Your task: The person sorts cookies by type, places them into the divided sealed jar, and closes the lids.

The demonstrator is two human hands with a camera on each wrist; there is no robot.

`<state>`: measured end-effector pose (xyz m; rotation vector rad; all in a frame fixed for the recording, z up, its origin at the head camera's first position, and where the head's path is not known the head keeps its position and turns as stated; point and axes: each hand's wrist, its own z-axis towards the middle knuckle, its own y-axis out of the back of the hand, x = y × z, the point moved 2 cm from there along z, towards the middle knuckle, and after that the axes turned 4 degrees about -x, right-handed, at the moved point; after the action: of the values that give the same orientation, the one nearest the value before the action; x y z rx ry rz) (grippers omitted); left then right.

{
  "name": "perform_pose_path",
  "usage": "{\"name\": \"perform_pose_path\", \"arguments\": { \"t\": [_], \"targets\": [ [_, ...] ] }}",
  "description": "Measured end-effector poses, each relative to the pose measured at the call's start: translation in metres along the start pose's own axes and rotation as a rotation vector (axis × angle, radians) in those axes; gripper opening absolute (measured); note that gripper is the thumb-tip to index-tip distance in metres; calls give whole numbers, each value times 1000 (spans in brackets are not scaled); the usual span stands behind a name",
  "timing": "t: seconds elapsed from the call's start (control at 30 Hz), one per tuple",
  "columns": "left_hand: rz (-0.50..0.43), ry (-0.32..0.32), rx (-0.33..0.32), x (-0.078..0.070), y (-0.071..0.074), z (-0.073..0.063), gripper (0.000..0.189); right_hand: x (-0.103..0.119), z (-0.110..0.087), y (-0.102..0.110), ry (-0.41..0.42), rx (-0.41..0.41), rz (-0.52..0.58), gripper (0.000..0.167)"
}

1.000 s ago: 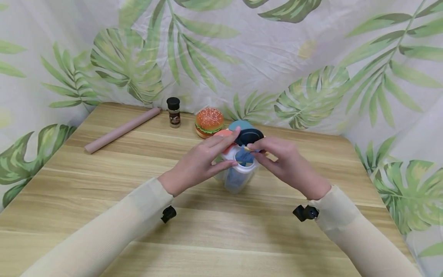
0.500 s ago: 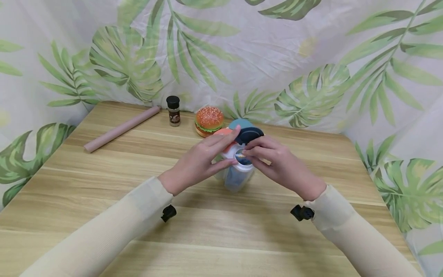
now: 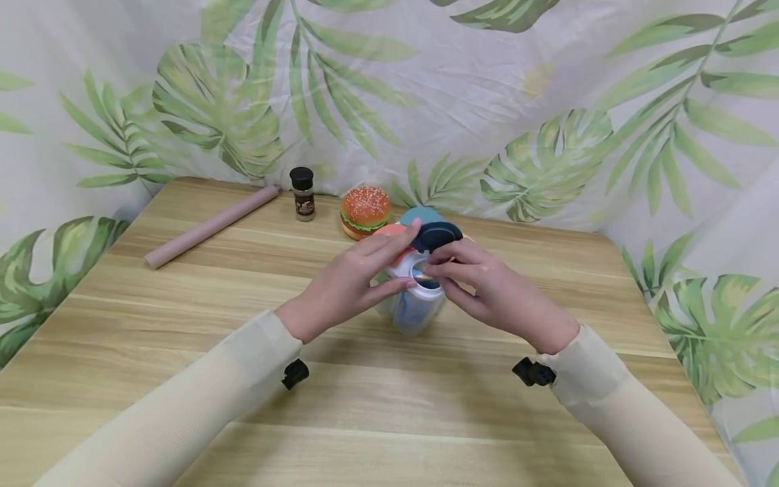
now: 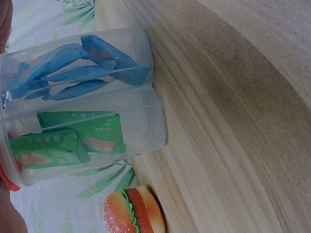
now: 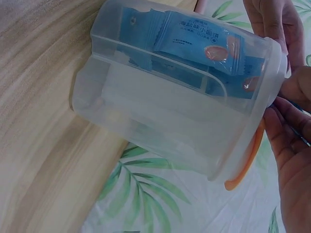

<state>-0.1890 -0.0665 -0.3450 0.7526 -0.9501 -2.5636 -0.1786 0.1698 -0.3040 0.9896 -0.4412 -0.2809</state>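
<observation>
A translucent plastic storage canister (image 3: 412, 316) with several compartments stands upright on the table. Its dark navy flip lid (image 3: 438, 236) is raised above a round opening, with a teal lid (image 3: 420, 215) behind. Blue snack packets (image 5: 199, 41) fill one compartment, green packets (image 4: 97, 131) another; the compartment under the orange lid (image 5: 247, 158) looks bare. My left hand (image 3: 349, 279) rests on the canister's top, its fingers extended and thumb at the white rim. At the opening, my right hand (image 3: 502, 291) pinches a blue snack packet, mostly hidden by the fingers.
Behind the canister sits a toy hamburger (image 3: 366, 210). Farther left are a black-capped spice jar (image 3: 303, 195) and a pink rolling-pin-like rod (image 3: 211, 227) lying diagonally. A leaf-patterned cloth (image 3: 341, 88) hangs along the table's back edge.
My right hand has moved slightly left over the opening and lowered the blue packet, which stood out above the rim, into it. The left hand has stayed on the canister.
</observation>
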Motion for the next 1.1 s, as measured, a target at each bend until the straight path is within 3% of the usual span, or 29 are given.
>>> {"name": "perform_pose_path", "arguments": {
  "t": [0.3,0.47,0.6,0.73,0.83,0.9,1.0,1.1],
  "targets": [
    [7,-4,-1,0,0,0,82,1,2,1,-20,48,-7,20],
    [6,-7,-2,1,0,0,82,-1,1,1,-21,20,28,22],
    [8,-11,-5,1,-1,-1,82,-6,-4,1,-56,-92,152,23],
    [13,-17,-10,0,0,-1,82,-14,-6,5,-106,-295,240,16],
    [11,-20,-15,0,0,-1,82,-20,-6,9,-171,-434,270,13],
    [9,-19,-16,0,0,-1,82,-24,-5,12,-241,-479,312,11],
    [7,-12,-15,0,0,-1,82,-29,-2,13,-378,-473,457,16],
    [5,-7,-12,-1,1,-1,81,-34,0,13,-517,-410,603,23]
  ]
}}
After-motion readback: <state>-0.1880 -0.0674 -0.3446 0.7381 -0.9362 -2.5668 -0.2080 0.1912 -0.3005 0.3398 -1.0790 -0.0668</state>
